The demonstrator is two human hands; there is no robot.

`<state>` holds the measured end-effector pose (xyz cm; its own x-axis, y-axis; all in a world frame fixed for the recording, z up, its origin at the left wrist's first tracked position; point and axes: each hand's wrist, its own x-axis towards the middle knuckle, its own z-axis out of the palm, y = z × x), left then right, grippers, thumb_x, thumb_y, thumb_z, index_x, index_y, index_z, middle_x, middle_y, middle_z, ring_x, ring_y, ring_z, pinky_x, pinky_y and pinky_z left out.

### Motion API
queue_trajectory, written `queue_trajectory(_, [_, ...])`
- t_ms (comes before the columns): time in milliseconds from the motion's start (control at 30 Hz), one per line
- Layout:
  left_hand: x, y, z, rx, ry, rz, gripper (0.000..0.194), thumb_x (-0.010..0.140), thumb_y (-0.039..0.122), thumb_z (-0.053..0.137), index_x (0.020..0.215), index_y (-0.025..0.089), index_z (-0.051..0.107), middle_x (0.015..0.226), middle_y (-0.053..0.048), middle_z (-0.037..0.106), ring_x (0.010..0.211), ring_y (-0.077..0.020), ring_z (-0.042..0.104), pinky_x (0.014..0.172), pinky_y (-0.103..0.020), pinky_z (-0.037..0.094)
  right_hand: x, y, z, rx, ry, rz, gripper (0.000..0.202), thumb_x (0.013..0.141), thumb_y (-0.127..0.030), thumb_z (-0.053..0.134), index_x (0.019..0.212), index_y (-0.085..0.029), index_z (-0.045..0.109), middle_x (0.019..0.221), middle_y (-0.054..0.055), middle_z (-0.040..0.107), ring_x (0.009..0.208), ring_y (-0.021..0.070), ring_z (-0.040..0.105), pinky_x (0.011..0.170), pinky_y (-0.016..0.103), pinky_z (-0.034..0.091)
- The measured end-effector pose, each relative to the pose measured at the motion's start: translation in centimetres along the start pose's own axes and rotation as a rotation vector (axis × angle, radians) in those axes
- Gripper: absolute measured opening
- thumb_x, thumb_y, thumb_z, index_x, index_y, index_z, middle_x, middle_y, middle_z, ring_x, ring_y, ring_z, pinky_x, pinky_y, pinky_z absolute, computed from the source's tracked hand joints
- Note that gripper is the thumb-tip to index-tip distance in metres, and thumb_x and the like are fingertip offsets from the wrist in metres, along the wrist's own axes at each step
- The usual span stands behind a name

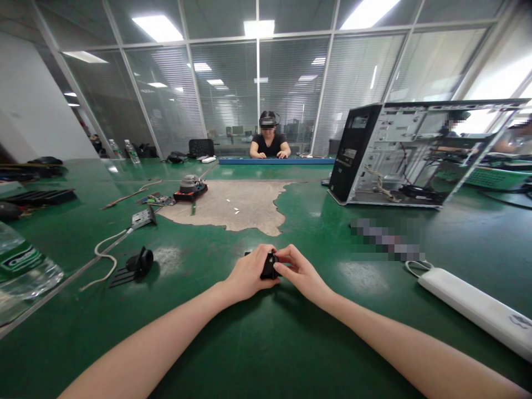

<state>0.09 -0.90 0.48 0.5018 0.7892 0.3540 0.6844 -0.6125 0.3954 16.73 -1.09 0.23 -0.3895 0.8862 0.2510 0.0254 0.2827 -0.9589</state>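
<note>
In the middle of the green table (233, 343), a small black plastic part (268, 267) is held between both my hands. My left hand (249, 271) wraps round it from the left, thumb below and fingers over the top. On its right edge, the thumb and fingers of my right hand (299, 271) pinch it. The fingers cover much of the part, so its exact kind does not show. A dark bit peeks out beyond the left knuckles. To the left lies a black round-ended plastic piece with prongs (139, 263).
An open computer case (353, 155) stands at the right, with a white power strip (474, 307) nearer. Farther left are a heatsink fan (190, 187), a metal module with cable (142, 218) and a water bottle (25, 266). Another person (269, 141) sits opposite.
</note>
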Motion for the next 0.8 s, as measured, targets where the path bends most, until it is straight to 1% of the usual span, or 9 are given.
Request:
queue_trajectory(100, [-0.01, -0.01, -0.02, -0.004, -0.003, -0.004, 0.057, 0.066, 0.035, 0.065, 0.112, 0.023, 0.032, 0.107, -0.005, 0.049, 0.091, -0.022, 0.054, 0.076, -0.035, 0.045, 0.18, 0.28, -0.01, -0.039, 0.016, 0.056, 0.021, 0.076, -0.035, 0.054, 0.088, -0.021, 0.045, 0.085, 0.001, 0.053, 0.081, 0.0145, 0.055, 0.07, 0.03, 0.048])
queue_trajectory(167, [-0.03, -0.01, -0.04, -0.009, 0.0, -0.001, 0.057, 0.067, 0.034, 0.065, 0.112, 0.023, 0.032, 0.108, -0.005, 0.048, 0.092, -0.0221, 0.053, 0.076, -0.035, 0.045, 0.09, 0.21, -0.03, -0.051, -0.011, 0.058, 0.022, 0.076, -0.034, 0.055, 0.091, -0.021, 0.045, 0.086, 0.001, 0.053, 0.08, 0.0142, 0.055, 0.07, 0.03, 0.048])
queue_trajectory(267, [-0.05, 0.01, -0.08, -0.015, 0.004, -0.004, 0.056, 0.067, 0.032, 0.064, 0.112, 0.024, 0.032, 0.108, -0.005, 0.048, 0.092, -0.0219, 0.054, 0.076, -0.035, 0.044, -0.2, -0.19, -0.02, -0.028, -0.047, -0.015, 0.022, 0.074, -0.031, 0.058, 0.089, -0.021, 0.046, 0.089, 0.001, 0.052, 0.088, 0.0149, 0.054, 0.075, 0.03, 0.048])
queue_trajectory(367, [-0.04, 0.03, -0.1, -0.024, 0.007, -0.008, 0.056, 0.067, 0.031, 0.064, 0.112, 0.024, 0.032, 0.109, -0.005, 0.048, 0.092, -0.022, 0.054, 0.075, -0.035, 0.044, -0.21, -0.34, 0.0, -0.021, -0.02, -0.049, 0.018, 0.074, -0.031, 0.058, 0.085, -0.021, 0.047, 0.089, 0.0, 0.05, 0.09, 0.0149, 0.052, 0.076, 0.029, 0.048])
queue_trajectory(467, [-0.02, 0.03, -0.09, -0.029, 0.008, -0.001, 0.057, 0.067, 0.034, 0.064, 0.112, 0.024, 0.032, 0.108, -0.005, 0.048, 0.091, -0.0224, 0.054, 0.075, -0.035, 0.044, 0.13, 0.06, -0.03, -0.021, 0.003, 0.012, 0.017, 0.077, -0.033, 0.054, 0.085, -0.021, 0.046, 0.086, 0.0, 0.051, 0.083, 0.014, 0.054, 0.072, 0.029, 0.049])
queue_trajectory(600, [-0.05, -0.01, -0.11, -0.033, 0.011, 0.007, 0.057, 0.066, 0.034, 0.065, 0.112, 0.024, 0.032, 0.108, -0.005, 0.048, 0.092, -0.0223, 0.053, 0.075, -0.035, 0.044, 0.35, 0.54, -0.05, -0.072, 0.013, 0.056, 0.019, 0.078, -0.034, 0.052, 0.091, -0.021, 0.046, 0.087, 0.001, 0.054, 0.08, 0.0138, 0.055, 0.072, 0.031, 0.048])
queue_trajectory(733, [-0.08, 0.0, -0.18, -0.022, 0.002, 0.003, 0.055, 0.067, 0.033, 0.064, 0.112, 0.023, 0.032, 0.107, -0.005, 0.048, 0.091, -0.0216, 0.054, 0.074, -0.034, 0.045, -0.09, 0.05, 0.09, -0.074, -0.031, -0.005, 0.019, 0.077, -0.031, 0.055, 0.091, -0.022, 0.046, 0.089, 0.001, 0.052, 0.085, 0.0146, 0.054, 0.072, 0.029, 0.049])
queue_trajectory(800, [-0.06, 0.01, -0.19, -0.018, 0.002, 0.003, 0.054, 0.068, 0.032, 0.063, 0.112, 0.023, 0.032, 0.107, -0.004, 0.048, 0.09, -0.0213, 0.054, 0.074, -0.034, 0.045, -0.26, -0.21, 0.16, -0.067, -0.02, -0.046, 0.018, 0.075, -0.028, 0.057, 0.088, -0.021, 0.048, 0.092, 0.001, 0.049, 0.09, 0.0152, 0.052, 0.073, 0.028, 0.048])
